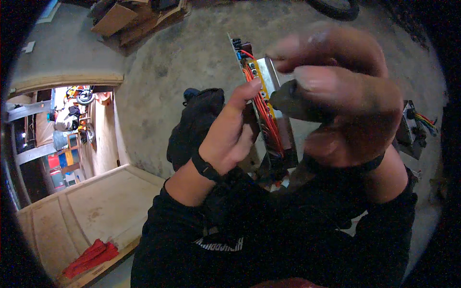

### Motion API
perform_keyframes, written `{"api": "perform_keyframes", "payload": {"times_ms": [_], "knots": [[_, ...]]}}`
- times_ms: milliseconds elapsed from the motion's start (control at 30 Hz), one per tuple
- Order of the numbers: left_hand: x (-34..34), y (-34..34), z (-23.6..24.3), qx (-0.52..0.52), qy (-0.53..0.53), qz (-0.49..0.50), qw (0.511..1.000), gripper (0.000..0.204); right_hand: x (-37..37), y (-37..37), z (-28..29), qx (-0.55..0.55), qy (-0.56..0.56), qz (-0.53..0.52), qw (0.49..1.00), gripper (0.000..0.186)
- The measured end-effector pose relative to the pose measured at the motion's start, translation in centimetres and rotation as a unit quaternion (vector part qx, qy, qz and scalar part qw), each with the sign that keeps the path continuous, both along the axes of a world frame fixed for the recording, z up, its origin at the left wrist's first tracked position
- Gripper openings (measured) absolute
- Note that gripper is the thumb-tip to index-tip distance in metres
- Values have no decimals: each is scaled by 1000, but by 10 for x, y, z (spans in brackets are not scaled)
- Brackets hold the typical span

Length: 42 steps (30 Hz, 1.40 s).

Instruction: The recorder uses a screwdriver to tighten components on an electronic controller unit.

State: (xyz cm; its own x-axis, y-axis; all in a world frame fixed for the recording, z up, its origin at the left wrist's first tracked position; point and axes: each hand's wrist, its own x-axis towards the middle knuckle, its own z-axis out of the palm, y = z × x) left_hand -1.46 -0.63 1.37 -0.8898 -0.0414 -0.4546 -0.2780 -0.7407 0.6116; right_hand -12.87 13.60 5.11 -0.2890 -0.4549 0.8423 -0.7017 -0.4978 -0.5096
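Note:
In front of me, a circuit board (261,98) stands nearly on edge, with a bundle of red and orange wires along one face and a silver metal plate beside them. My left hand (233,122) is closed round its left side, the thumb pressing on the wires. My right hand (353,91) is large and blurred, close to the camera at the board's right. Between its thumb and fingers is a dark grey piece (300,103) whose kind I cannot make out; its tip overlaps the board's edge, and whether they touch is unclear.
At right lies a metal-cased unit (408,127) with coloured wires (426,122). Flattened cardboard (129,21) is at the far left, a black tyre (336,7) at the far right. A red cloth (91,258) rests on a pale wooden panel (91,206), below a bright doorway (72,134).

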Motion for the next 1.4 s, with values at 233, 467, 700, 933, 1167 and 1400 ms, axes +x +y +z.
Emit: {"api": "perform_keyframes", "payload": {"times_ms": [233, 467, 700, 933, 1167, 1400], "knots": [[1, -1, -2, -29, -2, 20, 999, 39, 2, -2, -11, 23, -13, 1, 1000, 35], [-1, -1, -3, -55, -3, 28, 998, 38, -1, 8, 0, 52, 42, -72, 995, 49], [0, -10, -10, 71, 43, -18, 996, 37, 0, 17, 0, 72, 124, -195, 970, 67], [-8, -9, -16, 56, -45, 11, 997, 38, -6, 0, -8, 74, 14, -104, 992, 58], [-10, -8, -7, 20, -44, 13, 999, 40, -15, 2, -18, 42, 31, 22, 998, 48], [0, -9, -9, 16, -52, 16, 998, 40, 7, 17, -3, 174, 53, -176, 967, 53]]}}
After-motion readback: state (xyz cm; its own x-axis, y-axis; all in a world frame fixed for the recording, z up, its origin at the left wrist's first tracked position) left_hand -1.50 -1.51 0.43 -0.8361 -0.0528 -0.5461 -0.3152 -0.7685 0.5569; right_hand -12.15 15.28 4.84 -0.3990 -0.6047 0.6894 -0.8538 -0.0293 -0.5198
